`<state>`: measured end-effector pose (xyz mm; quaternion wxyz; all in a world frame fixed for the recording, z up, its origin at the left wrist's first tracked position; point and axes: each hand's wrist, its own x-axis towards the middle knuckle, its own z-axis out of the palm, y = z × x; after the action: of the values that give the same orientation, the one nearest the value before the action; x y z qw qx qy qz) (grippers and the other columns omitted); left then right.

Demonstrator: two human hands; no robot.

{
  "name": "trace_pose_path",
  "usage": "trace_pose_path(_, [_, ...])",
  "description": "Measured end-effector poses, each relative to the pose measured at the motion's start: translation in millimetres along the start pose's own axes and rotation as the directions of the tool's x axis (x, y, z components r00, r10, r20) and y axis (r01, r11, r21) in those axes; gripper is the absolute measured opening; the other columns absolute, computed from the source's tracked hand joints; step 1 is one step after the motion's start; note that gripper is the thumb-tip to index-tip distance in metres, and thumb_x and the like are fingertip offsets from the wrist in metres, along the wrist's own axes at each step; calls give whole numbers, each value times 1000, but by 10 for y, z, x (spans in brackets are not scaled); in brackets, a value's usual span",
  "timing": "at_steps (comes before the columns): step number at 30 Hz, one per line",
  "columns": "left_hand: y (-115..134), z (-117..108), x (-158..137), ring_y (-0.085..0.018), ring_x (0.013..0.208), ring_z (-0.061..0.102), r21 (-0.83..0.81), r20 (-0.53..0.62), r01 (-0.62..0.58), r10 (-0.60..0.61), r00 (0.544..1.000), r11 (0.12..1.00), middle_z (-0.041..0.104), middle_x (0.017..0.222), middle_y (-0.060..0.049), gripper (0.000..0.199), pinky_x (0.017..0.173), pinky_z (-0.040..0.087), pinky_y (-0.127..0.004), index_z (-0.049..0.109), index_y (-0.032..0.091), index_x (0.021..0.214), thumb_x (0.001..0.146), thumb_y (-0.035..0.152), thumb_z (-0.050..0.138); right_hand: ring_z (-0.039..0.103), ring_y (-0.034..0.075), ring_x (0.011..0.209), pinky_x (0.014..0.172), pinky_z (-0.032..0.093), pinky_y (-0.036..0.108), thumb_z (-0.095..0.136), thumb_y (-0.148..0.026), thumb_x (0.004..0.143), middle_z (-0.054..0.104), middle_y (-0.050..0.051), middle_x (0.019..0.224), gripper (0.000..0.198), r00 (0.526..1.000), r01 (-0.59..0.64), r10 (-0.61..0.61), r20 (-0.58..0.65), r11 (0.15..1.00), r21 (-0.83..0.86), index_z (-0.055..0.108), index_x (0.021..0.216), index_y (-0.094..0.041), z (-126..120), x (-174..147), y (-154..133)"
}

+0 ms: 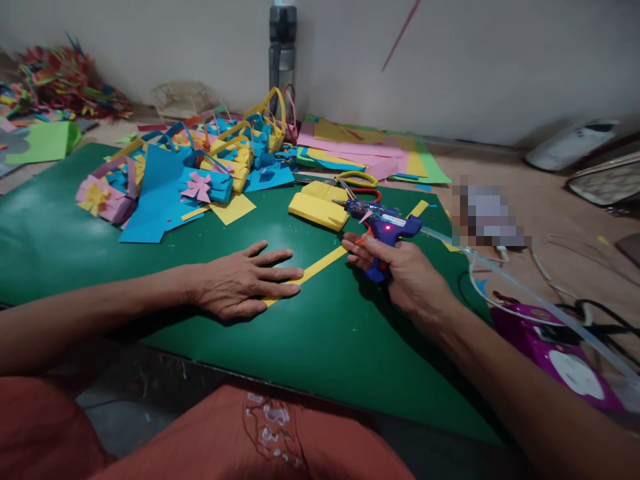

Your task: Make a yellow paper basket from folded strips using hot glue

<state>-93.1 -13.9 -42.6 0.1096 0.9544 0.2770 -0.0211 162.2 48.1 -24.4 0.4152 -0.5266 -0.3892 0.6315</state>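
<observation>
Right grip (407, 270) wrapped around the glue gun (389, 230), I rest my left grip (240, 281), spread flat, over the strip's (325, 263) near left end.

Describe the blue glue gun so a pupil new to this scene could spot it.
Over the right half of the green board, find the right hand. It grips the blue glue gun, nozzle toward the folded yellow paper. A glowing red light sets it apart from that paper and the scissors nearby.

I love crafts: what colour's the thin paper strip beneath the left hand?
Yellow paper strip; head view.
</observation>
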Motion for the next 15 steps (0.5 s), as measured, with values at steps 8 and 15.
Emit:
trace_pose_path(8, [21, -8, 1, -29, 139, 9, -12, -26, 6, -6, 1000, 1000, 23, 149, -2, 50, 108, 4, -55, 28, 28, 139, 90, 34, 35, 66, 13, 75, 62, 54, 20, 66, -18, 72, 69, 6, 90, 6, 1000, 24, -24, 12, 1000, 11, 67, 77, -15, -19, 21, 41])
trace_pose_path(15, [21, 17, 113, -29, 123, 39, 32, -212, -32, 38, 977, 999, 49, 134, -7, 34, 99, 32, -47, 55, 25, 119, 89, 36, 43, 65, 12, 75, 62, 54, 19, 66, -17, 72, 68, 7, 92, 6, 1000, 9, -9, 10, 1000, 16, 67, 78, -14, -24, 21, 43])
